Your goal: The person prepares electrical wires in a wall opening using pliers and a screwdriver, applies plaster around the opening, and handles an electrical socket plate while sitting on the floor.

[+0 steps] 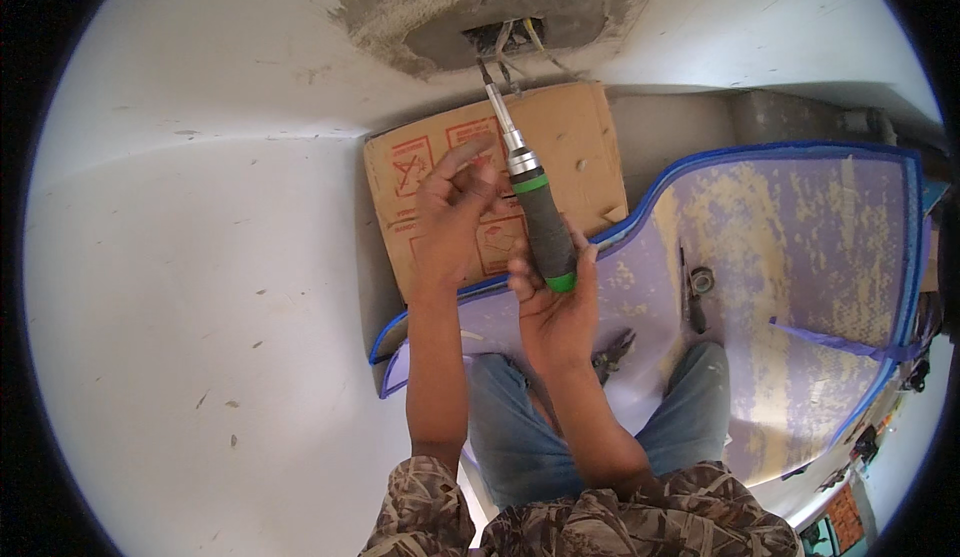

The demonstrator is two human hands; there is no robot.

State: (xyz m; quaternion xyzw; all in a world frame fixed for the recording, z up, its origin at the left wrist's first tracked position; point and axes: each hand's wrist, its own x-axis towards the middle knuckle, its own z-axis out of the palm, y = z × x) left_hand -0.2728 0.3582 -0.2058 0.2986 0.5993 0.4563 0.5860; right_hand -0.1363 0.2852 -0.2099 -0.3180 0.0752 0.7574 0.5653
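A screwdriver (545, 222) with a thick dark handle, green bands and a silver shaft points up and away from me. Its handle end rests in my right hand (558, 307), with the thumb and fingers around it. My left hand (455, 212) is beside the shaft, fingers bent and apart, with nothing visible in it. Beyond the screwdriver's tip, loose wires (535, 37) come out of a rectangular hole (482, 37) in the wall, within a patch of grey plaster (440, 32).
A flattened brown cardboard box (590, 137) leans below the hole. Over my lap side lies a worn purple sheet (800, 277) with blue edging. On it are a second screwdriver (694, 302), a tape roll (702, 280) and dark pliers (613, 355). White wall (200, 287) fills the left.
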